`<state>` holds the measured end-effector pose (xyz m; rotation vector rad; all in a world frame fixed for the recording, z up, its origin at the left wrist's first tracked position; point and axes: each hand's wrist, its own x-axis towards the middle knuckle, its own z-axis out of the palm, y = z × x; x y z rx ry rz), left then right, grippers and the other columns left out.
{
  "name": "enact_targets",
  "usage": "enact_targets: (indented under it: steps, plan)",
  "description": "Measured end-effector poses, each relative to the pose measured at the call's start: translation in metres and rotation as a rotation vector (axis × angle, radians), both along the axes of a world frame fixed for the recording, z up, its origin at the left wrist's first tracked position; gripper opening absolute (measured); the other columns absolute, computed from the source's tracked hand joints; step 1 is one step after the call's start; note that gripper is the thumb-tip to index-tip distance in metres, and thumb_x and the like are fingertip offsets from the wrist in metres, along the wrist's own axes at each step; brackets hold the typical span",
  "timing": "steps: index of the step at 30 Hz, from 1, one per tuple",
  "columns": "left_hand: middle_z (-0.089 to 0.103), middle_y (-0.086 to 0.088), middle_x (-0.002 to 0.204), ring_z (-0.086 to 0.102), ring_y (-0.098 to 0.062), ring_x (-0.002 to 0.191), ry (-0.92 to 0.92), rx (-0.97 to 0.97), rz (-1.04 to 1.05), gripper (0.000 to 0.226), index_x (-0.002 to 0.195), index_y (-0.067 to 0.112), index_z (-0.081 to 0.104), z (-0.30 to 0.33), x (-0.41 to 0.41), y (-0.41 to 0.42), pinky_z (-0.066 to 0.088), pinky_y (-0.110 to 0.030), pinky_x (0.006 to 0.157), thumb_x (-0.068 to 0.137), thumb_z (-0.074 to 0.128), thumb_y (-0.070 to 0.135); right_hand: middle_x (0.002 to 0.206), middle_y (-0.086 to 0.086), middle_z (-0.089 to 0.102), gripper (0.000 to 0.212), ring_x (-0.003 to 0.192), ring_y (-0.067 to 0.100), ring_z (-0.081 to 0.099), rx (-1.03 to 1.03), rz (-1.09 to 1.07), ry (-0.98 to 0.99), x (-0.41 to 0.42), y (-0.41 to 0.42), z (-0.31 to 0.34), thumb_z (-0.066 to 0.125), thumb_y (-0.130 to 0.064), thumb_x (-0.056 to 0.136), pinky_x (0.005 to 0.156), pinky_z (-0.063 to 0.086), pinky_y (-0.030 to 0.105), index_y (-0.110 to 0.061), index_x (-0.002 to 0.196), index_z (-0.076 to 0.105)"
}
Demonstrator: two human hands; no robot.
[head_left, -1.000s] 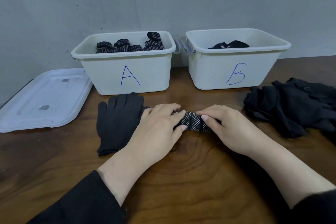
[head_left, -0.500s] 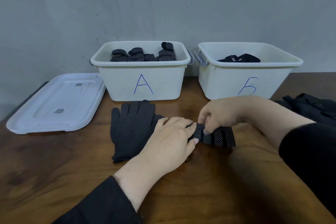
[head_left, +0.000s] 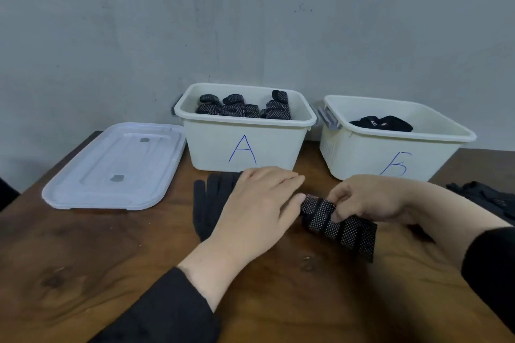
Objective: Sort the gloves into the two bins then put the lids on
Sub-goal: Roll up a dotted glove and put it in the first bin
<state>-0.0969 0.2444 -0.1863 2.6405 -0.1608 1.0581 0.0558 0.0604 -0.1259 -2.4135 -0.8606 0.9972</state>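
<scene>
Grey wall behind, wood table (head_left: 117,273). Rolled dotted glove (head_left: 338,224) lies just in front of bin A (head_left: 245,145); right hand (head_left: 370,200) pinches its end, left hand (head_left: 259,209) flat, fingertips vs roll. Keep roll tight w/ both, then drop into A.

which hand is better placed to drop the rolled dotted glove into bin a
Right hand: it already pinches the rolled dotted glove. The left hand lies flat on it, though nearer bin A.

The left hand (head_left: 257,210) was laid flat, palm down, fingers extended. The right hand (head_left: 367,199) was curled, fingertips pinched on the glove (head_left: 338,227).
</scene>
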Motion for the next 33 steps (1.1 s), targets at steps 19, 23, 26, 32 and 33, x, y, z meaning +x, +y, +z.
enact_targets:
  steps: [19,23,26,32,33]
  plan:
    - [0.044,-0.002,0.153,0.031,-0.019,0.147,-0.128,-0.064,0.345,0.049,0.141,0.011,0.052,0.005,0.013,0.127,0.017,-0.046,0.121,0.094,0.049,0.026,0.093,0.02,0.073,0.012,0.072,0.026,0.072,0.572,-0.498,-0.135,0.069,0.181,0.098,0.072,-0.001,0.088,0.074,0.062,0.042,0.002,0.098,0.065]
    - [0.046,-0.002,0.151,0.033,-0.019,0.146,-0.148,-0.071,0.35,0.048,0.139,0.012,0.054,0.003,0.015,0.128,0.019,-0.048,0.12,0.093,0.053,0.023,0.088,0.022,0.074,0.032,0.07,0.029,0.073,0.427,-0.493,-0.232,0.083,0.218,0.079,0.08,-0.011,0.084,0.072,0.063,0.044,0.009,0.104,0.065]
    - [0.046,-0.002,0.151,0.033,-0.019,0.146,-0.166,-0.079,0.343,0.048,0.139,0.012,0.055,0.001,0.016,0.129,0.021,-0.051,0.118,0.092,0.055,0.021,0.056,0.006,0.07,0.027,0.051,0.016,0.07,0.267,-0.428,-0.438,0.086,0.235,0.065,0.079,-0.017,0.086,0.054,0.06,0.027,0.005,0.099,0.068]
    - [0.045,-0.002,0.152,0.032,-0.019,0.147,-0.165,-0.083,0.333,0.048,0.14,0.013,0.053,0.0,0.016,0.128,0.022,-0.053,0.117,0.093,0.054,0.022,0.09,0.014,0.074,0.029,0.091,0.031,0.072,-0.038,-0.197,-0.874,0.087,0.244,0.054,0.074,-0.031,0.089,0.081,0.055,0.031,-0.004,0.102,0.07]
    - [0.045,-0.002,0.152,0.032,-0.019,0.147,-0.164,-0.081,0.333,0.048,0.14,0.013,0.053,0.0,0.016,0.128,0.022,-0.053,0.117,0.093,0.054,0.022,0.095,0.015,0.073,0.03,0.095,0.032,0.07,-0.044,-0.175,-0.915,0.088,0.243,0.053,0.074,-0.032,0.09,0.079,0.052,0.03,-0.006,0.104,0.071]
